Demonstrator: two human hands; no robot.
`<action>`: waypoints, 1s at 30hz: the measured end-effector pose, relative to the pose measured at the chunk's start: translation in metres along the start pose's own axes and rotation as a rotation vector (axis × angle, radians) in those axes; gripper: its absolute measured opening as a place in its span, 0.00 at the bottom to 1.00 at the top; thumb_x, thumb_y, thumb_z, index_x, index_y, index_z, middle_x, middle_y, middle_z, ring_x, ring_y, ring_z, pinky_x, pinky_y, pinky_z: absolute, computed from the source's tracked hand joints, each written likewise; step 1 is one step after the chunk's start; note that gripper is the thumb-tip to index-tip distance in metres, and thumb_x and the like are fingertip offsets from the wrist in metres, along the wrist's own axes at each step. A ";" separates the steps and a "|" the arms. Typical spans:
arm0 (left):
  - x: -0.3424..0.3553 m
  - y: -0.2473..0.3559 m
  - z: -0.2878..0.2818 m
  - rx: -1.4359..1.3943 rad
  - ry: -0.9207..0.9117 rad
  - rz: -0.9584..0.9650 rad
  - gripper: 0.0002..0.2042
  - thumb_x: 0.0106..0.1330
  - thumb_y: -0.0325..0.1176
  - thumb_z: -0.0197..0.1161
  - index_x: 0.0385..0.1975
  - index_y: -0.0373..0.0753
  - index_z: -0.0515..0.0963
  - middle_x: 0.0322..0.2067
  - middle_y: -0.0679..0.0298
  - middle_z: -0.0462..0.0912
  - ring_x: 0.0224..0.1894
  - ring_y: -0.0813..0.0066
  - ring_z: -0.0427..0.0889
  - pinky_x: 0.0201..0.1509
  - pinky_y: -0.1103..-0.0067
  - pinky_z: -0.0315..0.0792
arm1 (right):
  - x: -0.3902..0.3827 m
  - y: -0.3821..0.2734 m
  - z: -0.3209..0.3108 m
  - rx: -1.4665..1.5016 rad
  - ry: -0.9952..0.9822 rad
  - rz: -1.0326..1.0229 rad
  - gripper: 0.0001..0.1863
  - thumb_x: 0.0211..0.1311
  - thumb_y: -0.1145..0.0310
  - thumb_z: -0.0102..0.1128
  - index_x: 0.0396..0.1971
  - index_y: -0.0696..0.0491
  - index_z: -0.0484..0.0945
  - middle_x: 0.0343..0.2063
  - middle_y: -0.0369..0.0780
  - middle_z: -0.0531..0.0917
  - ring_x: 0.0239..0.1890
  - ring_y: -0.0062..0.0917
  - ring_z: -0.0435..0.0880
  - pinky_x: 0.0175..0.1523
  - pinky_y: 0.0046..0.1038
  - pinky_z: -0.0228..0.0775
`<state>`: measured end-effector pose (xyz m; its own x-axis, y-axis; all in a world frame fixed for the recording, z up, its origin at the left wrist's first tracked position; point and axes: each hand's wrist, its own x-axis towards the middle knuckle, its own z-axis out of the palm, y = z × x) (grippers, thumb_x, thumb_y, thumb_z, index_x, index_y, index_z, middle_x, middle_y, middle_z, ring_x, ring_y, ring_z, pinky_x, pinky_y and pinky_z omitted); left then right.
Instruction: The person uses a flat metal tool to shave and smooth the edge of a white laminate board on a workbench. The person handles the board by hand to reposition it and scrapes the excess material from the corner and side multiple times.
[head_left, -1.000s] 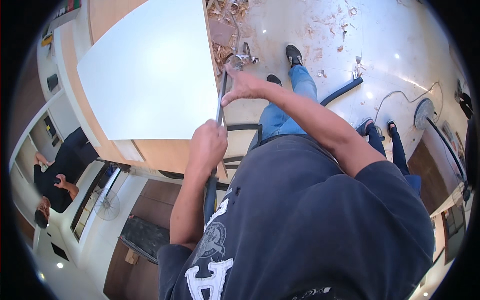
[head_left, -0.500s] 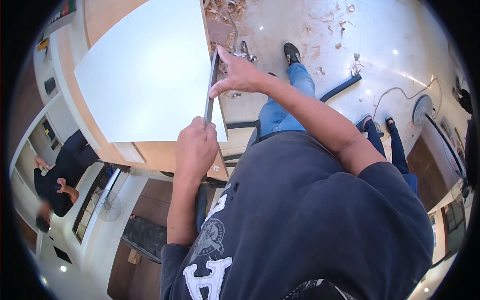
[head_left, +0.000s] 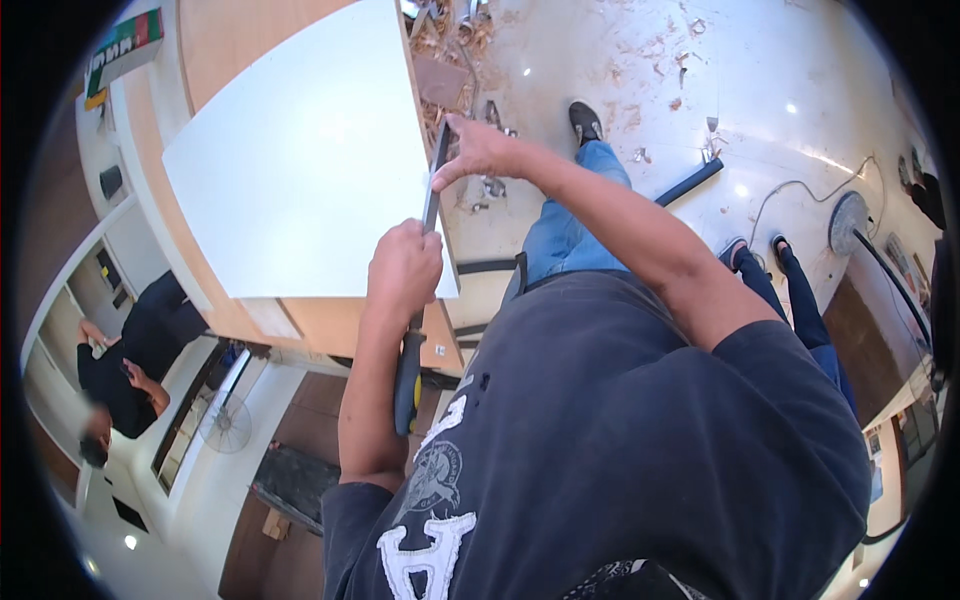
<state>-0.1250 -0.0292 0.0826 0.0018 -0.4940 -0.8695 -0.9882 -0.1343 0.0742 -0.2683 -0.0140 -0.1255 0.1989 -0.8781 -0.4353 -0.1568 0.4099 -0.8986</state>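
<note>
A long flat metal file (head_left: 433, 205) lies along the right edge of a white-topped panel (head_left: 300, 180). My left hand (head_left: 405, 265) is closed around its near part, by the panel's near right corner. The file's grey and yellow handle (head_left: 408, 385) sticks out below that hand, beside my left forearm. Farther up, my right hand (head_left: 478, 150) pinches the far end between thumb and fingers. Both hands hide parts of the file, and its contact with the edge is not fully visible.
Wood shavings (head_left: 435, 45) litter the floor beyond the panel. A black tube (head_left: 690, 182) and a round-headed machine (head_left: 850, 222) with a cord lie to the right. Another person in dark clothes (head_left: 130, 360) is at the left, near a fan (head_left: 225, 422); another's legs (head_left: 785, 285) show right.
My left hand has moved forward along the panel's edge, and more of the file's handle shows. The file leans slightly more to the right. The whole view has shifted a little.
</note>
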 end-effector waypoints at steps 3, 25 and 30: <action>-0.007 -0.012 -0.005 0.067 0.183 0.262 0.12 0.69 0.33 0.51 0.27 0.29 0.71 0.16 0.57 0.73 0.14 0.66 0.74 0.17 0.71 0.71 | -0.007 -0.036 -0.019 0.064 0.065 -0.105 0.73 0.30 0.34 0.80 0.66 0.73 0.53 0.60 0.65 0.69 0.64 0.51 0.71 0.68 0.34 0.64; -0.003 0.052 -0.058 0.009 0.115 0.239 0.15 0.70 0.35 0.51 0.27 0.27 0.71 0.14 0.55 0.74 0.12 0.64 0.77 0.16 0.72 0.73 | 0.033 -0.062 -0.076 0.074 0.041 -0.179 0.72 0.32 0.42 0.83 0.70 0.68 0.50 0.67 0.58 0.63 0.71 0.41 0.61 0.73 0.33 0.53; 0.009 0.070 -0.084 0.050 0.126 0.252 0.15 0.68 0.34 0.48 0.28 0.27 0.74 0.19 0.50 0.78 0.15 0.61 0.80 0.25 0.68 0.76 | 0.045 -0.084 -0.106 0.253 0.012 -0.127 0.69 0.34 0.50 0.85 0.72 0.63 0.48 0.68 0.54 0.63 0.72 0.42 0.60 0.73 0.37 0.54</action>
<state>-0.1809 -0.1152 0.1212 -0.2287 -0.6095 -0.7591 -0.9662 0.0470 0.2534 -0.3488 -0.1135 -0.0639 0.1895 -0.9285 -0.3193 0.1152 0.3440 -0.9319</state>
